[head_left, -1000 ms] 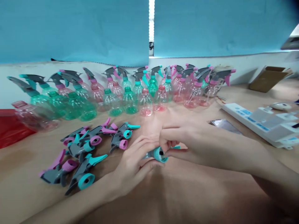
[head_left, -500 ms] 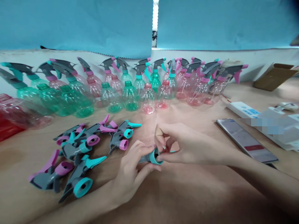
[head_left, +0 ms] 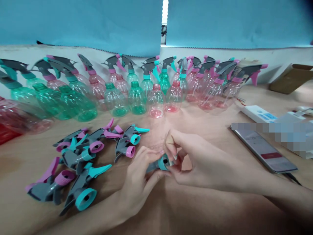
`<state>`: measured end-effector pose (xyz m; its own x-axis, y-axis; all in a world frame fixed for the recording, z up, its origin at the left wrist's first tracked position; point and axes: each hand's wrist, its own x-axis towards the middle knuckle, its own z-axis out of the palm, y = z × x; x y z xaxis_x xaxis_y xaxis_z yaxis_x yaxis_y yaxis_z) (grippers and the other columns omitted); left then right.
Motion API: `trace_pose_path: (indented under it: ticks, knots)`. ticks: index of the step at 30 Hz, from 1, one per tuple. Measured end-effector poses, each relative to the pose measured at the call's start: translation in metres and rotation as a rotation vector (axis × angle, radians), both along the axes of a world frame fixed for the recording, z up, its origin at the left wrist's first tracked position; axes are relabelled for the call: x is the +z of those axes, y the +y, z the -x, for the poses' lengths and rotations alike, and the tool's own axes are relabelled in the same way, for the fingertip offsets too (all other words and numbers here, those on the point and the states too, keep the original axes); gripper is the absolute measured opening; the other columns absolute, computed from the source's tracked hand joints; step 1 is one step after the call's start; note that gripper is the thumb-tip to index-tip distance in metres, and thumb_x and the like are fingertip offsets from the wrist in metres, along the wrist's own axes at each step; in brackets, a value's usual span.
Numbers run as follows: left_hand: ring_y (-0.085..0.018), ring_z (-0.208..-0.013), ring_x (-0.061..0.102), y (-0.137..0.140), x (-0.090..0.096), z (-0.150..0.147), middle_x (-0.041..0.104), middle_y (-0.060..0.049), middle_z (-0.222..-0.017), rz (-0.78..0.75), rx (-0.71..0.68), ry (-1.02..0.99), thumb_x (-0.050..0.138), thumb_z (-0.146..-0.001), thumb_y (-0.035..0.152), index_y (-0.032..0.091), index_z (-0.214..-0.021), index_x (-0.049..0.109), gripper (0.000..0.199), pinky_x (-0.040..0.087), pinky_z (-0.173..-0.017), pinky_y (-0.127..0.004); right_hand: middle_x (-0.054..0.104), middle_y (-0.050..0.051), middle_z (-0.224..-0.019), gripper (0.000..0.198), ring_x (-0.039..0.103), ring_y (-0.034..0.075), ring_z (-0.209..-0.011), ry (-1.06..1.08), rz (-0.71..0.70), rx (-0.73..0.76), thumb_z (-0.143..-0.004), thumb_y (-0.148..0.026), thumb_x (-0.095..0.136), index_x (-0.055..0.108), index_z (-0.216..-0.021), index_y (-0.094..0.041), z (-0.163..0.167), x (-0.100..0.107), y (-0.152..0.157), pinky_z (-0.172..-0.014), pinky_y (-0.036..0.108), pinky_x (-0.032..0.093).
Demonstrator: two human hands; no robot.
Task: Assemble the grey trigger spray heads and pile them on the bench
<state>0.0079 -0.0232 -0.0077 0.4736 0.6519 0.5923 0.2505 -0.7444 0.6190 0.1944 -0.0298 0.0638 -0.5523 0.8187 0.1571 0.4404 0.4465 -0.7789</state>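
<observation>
My left hand (head_left: 140, 173) is closed around a grey trigger spray head (head_left: 153, 165), its teal collar (head_left: 161, 162) turned with the open end to the right. At that open end, my right hand (head_left: 188, 160) has its fingers curled in a pinch; what lies between the fingertips, if anything, is too small to make out. Most of the held spray head is covered by my left fingers. To the left lie several loose spray heads, among them a teal-collared one (head_left: 85, 198) and a pink-collared one (head_left: 65, 178).
Behind my hands stand green bottles (head_left: 138, 101) and pink bottles (head_left: 156, 102) without tops, with several spray-topped bottles (head_left: 212, 91) further back. On the right are a phone (head_left: 264, 148), a white power strip (head_left: 259, 114) and a brown box (head_left: 290, 78).
My right hand has shifted slightly right and down, its fingers still at the collar. The collar's opening has turned slightly. The whole view has shifted a little.
</observation>
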Motion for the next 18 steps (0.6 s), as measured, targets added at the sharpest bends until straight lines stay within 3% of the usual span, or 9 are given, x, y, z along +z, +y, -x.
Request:
trace_pose_path:
  ticks: [6, 12, 18]
  knots:
    - [-0.017, -0.082, 0.055, 0.000, -0.001, 0.000, 0.058, -0.004, -0.089, -0.008, 0.056, 0.000, 0.055, -0.089, 0.020, 0.018, -0.101, 0.053, 0.012, 0.045, -0.069, -0.028, 0.046, -0.008, -0.071, 0.026, 0.044, 0.006, -0.056, -0.103, -0.237, -0.104, -0.063, -0.005, 0.052, 0.037, -0.077, -0.022, 0.005, -0.003, -0.003, -0.046, 0.019, 0.032]
    - [-0.017, -0.081, 0.054, -0.002, 0.001, -0.002, 0.057, -0.003, -0.089, -0.033, 0.093, 0.007, 0.053, -0.087, 0.014, 0.019, -0.101, 0.051, 0.015, 0.045, -0.069, -0.028, 0.049, -0.004, -0.066, 0.018, 0.047, 0.011, -0.055, -0.278, -0.465, -0.315, -0.068, -0.007, 0.049, 0.040, -0.076, -0.020, 0.015, -0.007, -0.017, -0.046, 0.024, 0.033]
    - [-0.017, -0.078, 0.054, -0.003, 0.004, -0.003, 0.058, -0.002, -0.086, -0.063, 0.121, 0.040, 0.053, -0.087, 0.015, 0.019, -0.096, 0.052, 0.010, 0.044, -0.067, -0.029, 0.053, 0.000, -0.062, 0.017, 0.053, 0.013, -0.052, -0.328, -0.640, -0.359, -0.073, -0.001, 0.041, 0.043, -0.075, -0.018, 0.023, -0.012, -0.030, -0.038, 0.023, 0.030]
